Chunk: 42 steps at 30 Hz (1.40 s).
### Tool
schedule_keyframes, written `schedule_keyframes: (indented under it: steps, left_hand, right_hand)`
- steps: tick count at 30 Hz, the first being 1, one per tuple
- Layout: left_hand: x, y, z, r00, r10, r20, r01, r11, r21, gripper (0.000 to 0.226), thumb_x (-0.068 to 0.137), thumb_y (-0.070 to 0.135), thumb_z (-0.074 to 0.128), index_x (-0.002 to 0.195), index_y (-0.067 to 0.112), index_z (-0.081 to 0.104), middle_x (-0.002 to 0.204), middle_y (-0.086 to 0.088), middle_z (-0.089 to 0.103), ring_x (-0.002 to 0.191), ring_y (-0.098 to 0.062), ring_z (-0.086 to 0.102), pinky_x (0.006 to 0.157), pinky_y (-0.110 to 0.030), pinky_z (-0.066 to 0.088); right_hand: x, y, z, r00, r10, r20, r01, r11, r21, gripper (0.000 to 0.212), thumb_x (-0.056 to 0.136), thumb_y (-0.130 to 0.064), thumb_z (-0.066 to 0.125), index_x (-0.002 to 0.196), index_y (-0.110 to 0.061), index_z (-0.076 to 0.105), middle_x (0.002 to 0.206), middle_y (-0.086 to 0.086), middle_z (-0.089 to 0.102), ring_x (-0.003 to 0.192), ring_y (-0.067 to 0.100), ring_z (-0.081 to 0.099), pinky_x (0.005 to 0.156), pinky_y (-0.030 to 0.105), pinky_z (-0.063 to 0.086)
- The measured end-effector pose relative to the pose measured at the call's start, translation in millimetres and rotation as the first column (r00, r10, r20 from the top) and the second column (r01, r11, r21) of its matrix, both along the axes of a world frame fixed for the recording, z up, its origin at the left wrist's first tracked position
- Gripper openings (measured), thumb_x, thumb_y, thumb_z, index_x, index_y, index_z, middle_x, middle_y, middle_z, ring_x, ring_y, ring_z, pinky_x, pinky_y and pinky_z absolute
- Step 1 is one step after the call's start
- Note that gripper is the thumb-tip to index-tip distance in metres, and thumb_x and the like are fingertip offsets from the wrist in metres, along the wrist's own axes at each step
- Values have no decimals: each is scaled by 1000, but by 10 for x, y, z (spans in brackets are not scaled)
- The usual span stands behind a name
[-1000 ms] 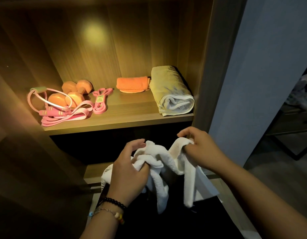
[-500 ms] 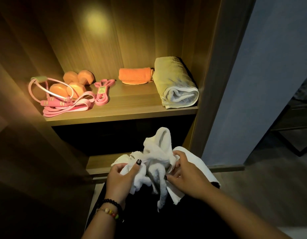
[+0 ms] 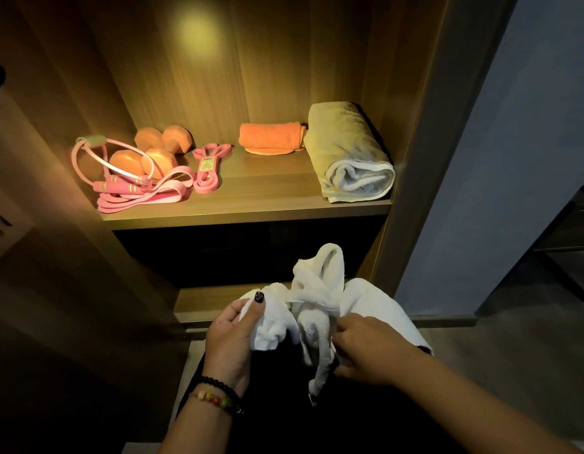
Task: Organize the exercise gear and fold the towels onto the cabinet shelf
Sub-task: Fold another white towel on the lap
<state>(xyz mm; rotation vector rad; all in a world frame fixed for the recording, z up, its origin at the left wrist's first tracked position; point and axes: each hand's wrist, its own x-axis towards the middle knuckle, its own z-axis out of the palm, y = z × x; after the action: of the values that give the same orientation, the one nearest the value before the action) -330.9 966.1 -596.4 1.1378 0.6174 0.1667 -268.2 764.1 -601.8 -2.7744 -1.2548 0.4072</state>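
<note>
At the bottom centre of the frame, a person's left hand [image 3: 233, 335] and right hand [image 3: 366, 347] each have a grip clenched around a crumpled white towel [image 3: 316, 296], held below the lit cabinet shelf [image 3: 251, 208]. On the shelf, from left to right across the middle of the frame: pink resistance bands [image 3: 136, 191] tangled beside orange dumbbells [image 3: 159, 149], a folded orange towel [image 3: 271, 137], and a rolled beige towel [image 3: 349, 155].

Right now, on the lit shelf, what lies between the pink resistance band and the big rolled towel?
In the head view, the folded orange towel lies at the back between the pink resistance band and the rolled towel, touching the towel; in front of it the shelf is bare wood.
</note>
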Motion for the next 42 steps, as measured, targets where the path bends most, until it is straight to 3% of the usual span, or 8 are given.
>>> schedule_keyframes:
  steps: [8, 12, 16, 20, 30, 34, 38, 42]
  left_hand:
    - [29, 40, -39, 999, -25, 24, 29, 981, -190, 29, 81, 0, 61, 110, 4, 61, 106, -22, 67, 84, -30, 67, 62, -35, 58]
    - [75, -5, -28, 999, -14, 42, 29, 925, -378, 48, 72, 2, 65, 119, 0, 58, 118, -25, 63, 103, -33, 64, 81, -39, 58]
    - [63, -111, -31, 996, -61, 64, 84, 875, -477, 57, 71, -4, 60, 127, -1, 53, 122, -25, 62, 107, -33, 62, 81, -37, 58]
    - [63, -226, 20, 985, -126, 117, 167, 860, -483, 53, 70, -5, 58, 123, -1, 55, 107, -23, 70, 92, -29, 69, 74, -35, 60]
    - [15, -146, 40, 965, -210, 156, 261, 768, -584, 44, 80, 8, 62, 122, -4, 60, 123, -26, 61, 98, -32, 67, 87, -41, 53]
    - [18, -27, -12, 930, -281, 237, 368, 708, -603, 79, 54, -3, 83, 127, -6, 55, 131, -25, 57, 119, -36, 58, 97, -46, 46]
    - [-5, -39, 34, 883, -408, 233, 470, 780, -412, 67, 66, -12, 55, 131, 0, 46, 127, -19, 62, 101, -31, 66, 73, -34, 60]
    - [26, -105, 43, 885, -450, 116, 462, 880, -109, 60, 71, -17, 66, 124, 4, 51, 115, -14, 70, 92, -29, 71, 71, -32, 60]
  right_hand:
    - [33, -52, 25, 993, -24, 119, 36, 994, -101, 33, 101, -27, 42, 124, -10, 57, 123, 11, 54, 110, 25, 50, 85, 34, 45]
    - [131, -105, 36, 966, -258, -1, 255, 954, 160, 30, 92, -46, 35, 93, -27, 58, 99, -1, 60, 86, 18, 57, 79, 34, 51]
    - [121, -169, 84, 812, -441, -383, 584, 642, 497, 30, 86, -50, 41, 72, -26, 50, 69, -6, 58, 63, 12, 57, 62, 37, 50]
    - [-143, 27, 274, 695, -95, -713, 689, 374, 621, 21, 98, -19, 51, 78, -11, 55, 66, -2, 58, 62, 10, 57, 62, 22, 47]
    - [-265, 248, 279, 824, -114, -554, 492, 630, 602, 9, 96, -31, 54, 89, -26, 56, 89, -15, 60, 89, 3, 55, 80, 14, 47]
    - [-224, 264, 264, 877, -117, -465, 400, 712, 576, 9, 97, -33, 52, 88, -34, 50, 92, -22, 54, 91, -5, 51, 77, 10, 43]
    - [-180, 212, 159, 844, -87, -529, 380, 793, 476, 9, 100, -31, 45, 100, -36, 52, 107, -25, 53, 101, -6, 50, 89, 11, 44]
    - [-170, 231, 37, 785, -89, -613, 429, 792, 435, 33, 99, -6, 43, 111, -33, 57, 121, -19, 54, 112, 0, 50, 100, 8, 38]
